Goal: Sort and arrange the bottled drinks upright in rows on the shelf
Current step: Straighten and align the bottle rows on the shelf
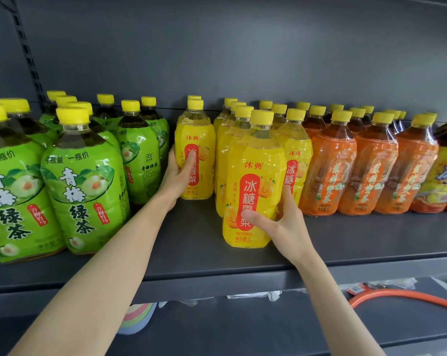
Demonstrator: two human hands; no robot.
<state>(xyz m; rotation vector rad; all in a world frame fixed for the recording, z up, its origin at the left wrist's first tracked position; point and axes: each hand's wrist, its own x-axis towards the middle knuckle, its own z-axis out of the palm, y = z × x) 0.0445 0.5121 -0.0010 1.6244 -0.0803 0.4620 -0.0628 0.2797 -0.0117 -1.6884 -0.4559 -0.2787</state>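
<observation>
Yellow-capped bottles stand upright in rows on the dark grey shelf (196, 242). My left hand (177, 176) grips a yellow pear-drink bottle (204, 140) set back on the shelf, thumb across its red label. My right hand (281, 222) grips the lower part of a front yellow pear-drink bottle (254, 181), thumb on the label, near the shelf's front. More yellow bottles (294, 147) stand behind it. Green-tea bottles (86, 191) fill the left, orange-labelled tea bottles (371, 170) the right.
A bare strip of shelf lies between the green bottles and the yellow group. At the far right stands a bottle with a yellow-orange label (446, 181). Below the shelf are an orange hose (402, 295) and stacked pastel items (137, 317).
</observation>
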